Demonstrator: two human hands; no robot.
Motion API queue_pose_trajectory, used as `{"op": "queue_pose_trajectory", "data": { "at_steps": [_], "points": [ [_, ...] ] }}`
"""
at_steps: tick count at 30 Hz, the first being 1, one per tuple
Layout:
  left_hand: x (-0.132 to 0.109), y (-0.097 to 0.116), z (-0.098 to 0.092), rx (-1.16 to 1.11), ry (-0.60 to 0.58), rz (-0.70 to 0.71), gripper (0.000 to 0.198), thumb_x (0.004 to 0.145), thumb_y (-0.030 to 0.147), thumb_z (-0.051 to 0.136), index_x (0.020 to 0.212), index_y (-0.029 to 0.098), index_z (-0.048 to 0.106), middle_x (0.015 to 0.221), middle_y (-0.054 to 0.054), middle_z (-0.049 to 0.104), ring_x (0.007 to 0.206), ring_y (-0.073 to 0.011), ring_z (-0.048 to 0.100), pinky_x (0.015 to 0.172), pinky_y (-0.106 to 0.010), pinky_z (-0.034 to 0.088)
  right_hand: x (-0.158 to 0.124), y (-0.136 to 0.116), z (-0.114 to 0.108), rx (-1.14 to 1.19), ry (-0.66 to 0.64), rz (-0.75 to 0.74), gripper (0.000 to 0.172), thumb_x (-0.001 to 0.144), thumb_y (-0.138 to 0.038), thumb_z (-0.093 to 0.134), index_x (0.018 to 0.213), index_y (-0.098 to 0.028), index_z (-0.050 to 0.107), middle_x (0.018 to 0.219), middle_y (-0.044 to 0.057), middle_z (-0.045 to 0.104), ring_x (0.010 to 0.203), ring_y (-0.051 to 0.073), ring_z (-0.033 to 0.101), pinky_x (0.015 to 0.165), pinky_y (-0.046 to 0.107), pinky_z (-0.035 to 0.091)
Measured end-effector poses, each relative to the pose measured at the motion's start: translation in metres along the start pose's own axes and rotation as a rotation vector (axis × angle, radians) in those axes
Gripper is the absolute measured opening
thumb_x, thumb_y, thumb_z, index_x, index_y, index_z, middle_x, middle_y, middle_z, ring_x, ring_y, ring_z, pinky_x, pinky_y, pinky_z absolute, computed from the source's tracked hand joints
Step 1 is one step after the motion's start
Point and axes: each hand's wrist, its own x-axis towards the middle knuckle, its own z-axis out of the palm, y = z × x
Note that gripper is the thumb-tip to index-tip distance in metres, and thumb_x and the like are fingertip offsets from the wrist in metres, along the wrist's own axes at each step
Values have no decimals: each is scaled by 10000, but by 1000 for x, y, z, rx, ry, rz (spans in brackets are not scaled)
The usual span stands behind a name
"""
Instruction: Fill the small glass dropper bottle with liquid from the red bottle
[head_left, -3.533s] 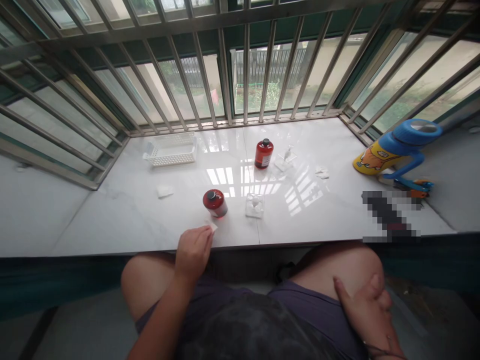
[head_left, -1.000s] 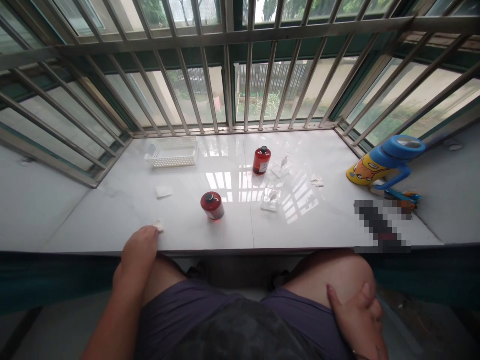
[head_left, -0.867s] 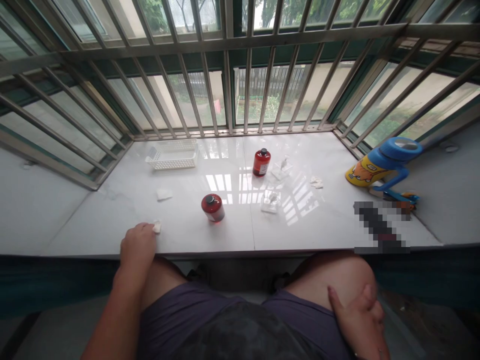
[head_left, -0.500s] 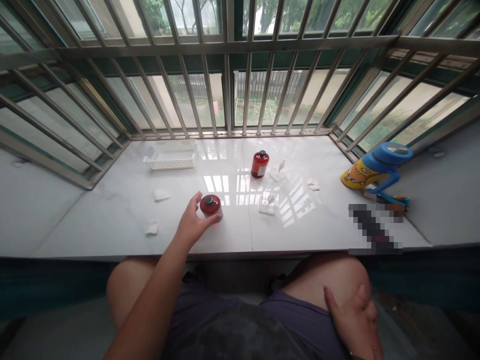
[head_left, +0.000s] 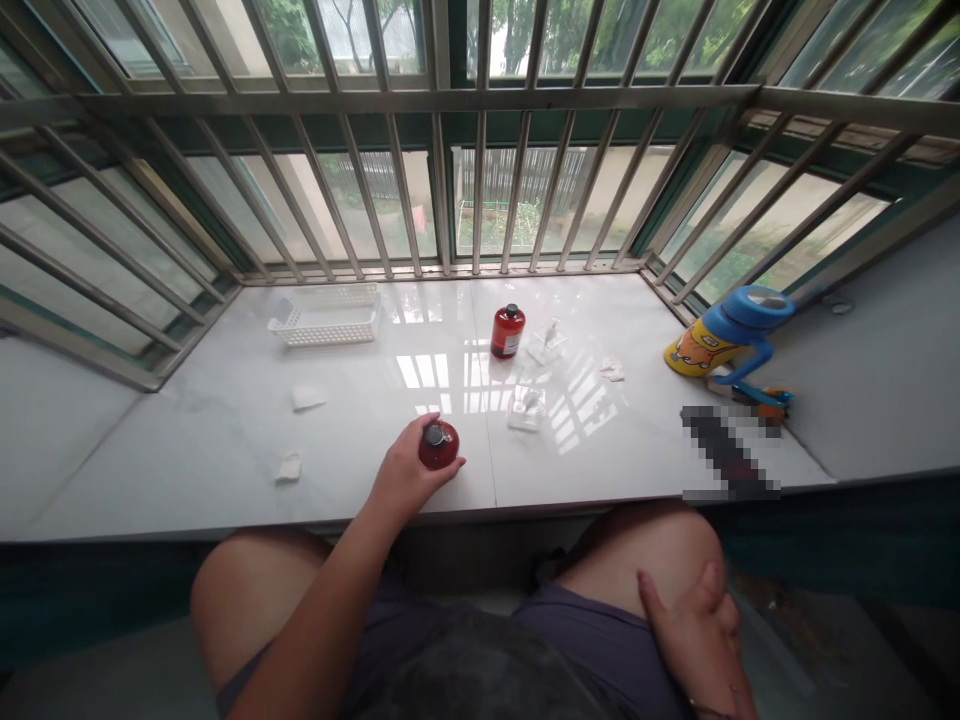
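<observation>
My left hand [head_left: 409, 470] is wrapped round a red bottle [head_left: 441, 452] with a dark cap, near the front edge of the white tabletop [head_left: 195, 440]. The bottle's top faces me; whether its base touches the surface I cannot tell. On my right thigh rests my right hand [head_left: 701, 635], open, with thumb and fingers apart and nothing in it. A second red bottle [head_left: 508, 332], dark-capped and with a pale label, stands upright farther back. Beside it lies a clear plastic piece [head_left: 547, 345], and another clear piece [head_left: 526, 408] is nearer to me.
A white perforated basket [head_left: 330, 318] sits back left. Crumpled white pieces lie at left [head_left: 307, 398], nearer me [head_left: 288, 467] and at right [head_left: 612, 370]. A yellow-and-blue flask [head_left: 720, 335] leans at right, above a blurred-out dark object [head_left: 727, 450]. Metal bars [head_left: 420, 98] border the back.
My left hand has closed round the red bottle and brought it nearer to me and slightly right. The view has shifted a little; my right hand stays on the thigh.
</observation>
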Motion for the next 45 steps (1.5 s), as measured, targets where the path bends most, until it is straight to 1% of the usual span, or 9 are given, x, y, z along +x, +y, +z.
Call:
{"op": "queue_pose_trajectory", "data": {
  "at_steps": [10, 12, 14, 17, 21, 26, 30, 38, 45],
  "points": [
    [-5, 3, -26, -13, -237, 143, 824, 908, 326, 798, 1629, 369, 401, 1692, -86, 413, 1586, -300, 404, 1319, -476, 381, 7, 8, 4, -24, -13, 0, 1297, 860, -934, 407, 1710, -5, 100, 1621, 424, 275, 1530, 611, 335, 1154, 722, 411],
    [-8, 6, -22, -34, -210, 146, 786, 905, 320, 800, 1597, 358, 430, 1681, -91, 428, 1583, -302, 407, 1318, -485, 382, 16, 11, -1, -43, -30, -74, 1247, 855, -897, 423, 1675, 24, 234, 1587, 404, 361, 1514, 606, 364, 1143, 728, 425],
    [-11, 7, -14, -55, -144, 98, 832, 847, 360, 878, 1562, 338, 451, 1640, -101, 473, 1538, -319, 463, 1291, -495, 418, 22, 3, -15, -20, -44, -335, 1024, 904, -789, 418, 1564, -8, 467, 1529, 332, 495, 1502, 537, 425, 1193, 697, 406],
    [-14, 7, 1, -83, -5, 26, 768, 785, 420, 943, 1433, 300, 550, 1488, -98, 598, 1394, -324, 590, 1208, -490, 496, 19, -42, -47, 96, -67, -796, 587, 1012, -582, 457, 1380, -176, 667, 1482, 178, 613, 1421, 366, 560, 1248, 574, 420],
    [-14, 5, 13, -88, 94, 43, 529, 862, 385, 864, 1321, 294, 616, 1354, -71, 661, 1270, -291, 650, 1125, -452, 533, 9, -144, -80, 216, 50, -1048, 354, 1069, -423, 531, 1331, -239, 681, 1432, 142, 646, 1361, 338, 595, 1187, 569, 496],
    [-15, 5, 12, -103, 95, 52, 524, 856, 357, 852, 1317, 287, 615, 1348, -71, 660, 1270, -286, 646, 1109, -439, 535, 39, -251, -71, 319, 172, -1203, 590, 1049, -397, 614, 1571, -171, 459, 1515, 191, 577, 1478, 370, 507, 1235, 609, 452],
    [-15, 7, 10, -105, 80, 57, 515, 850, 352, 850, 1304, 282, 618, 1321, -68, 670, 1242, -280, 658, 1094, -436, 544, 74, -293, -54, 303, 48, -1136, 825, 966, -422, 750, 1636, -146, 355, 1546, 210, 551, 1465, 404, 520, 1197, 621, 488],
    [-13, 5, 9, -120, 75, 48, 510, 848, 343, 853, 1298, 283, 619, 1336, -67, 669, 1242, -280, 653, 1087, -447, 544, 86, -264, -67, 247, -29, -1148, 588, 985, -321, 697, 1522, -161, 520, 1474, 181, 619, 1369, 364, 609, 1178, 585, 511],
    [-11, 4, 8, -123, 63, 76, 513, 840, 351, 852, 1294, 289, 622, 1307, -67, 677, 1223, -288, 667, 1065, -445, 562, 82, -222, -87, 158, -166, -1231, 672, 997, -308, 615, 1627, -218, 397, 1593, 136, 552, 1481, 314, 537, 1248, 558, 459]
  ]
}}
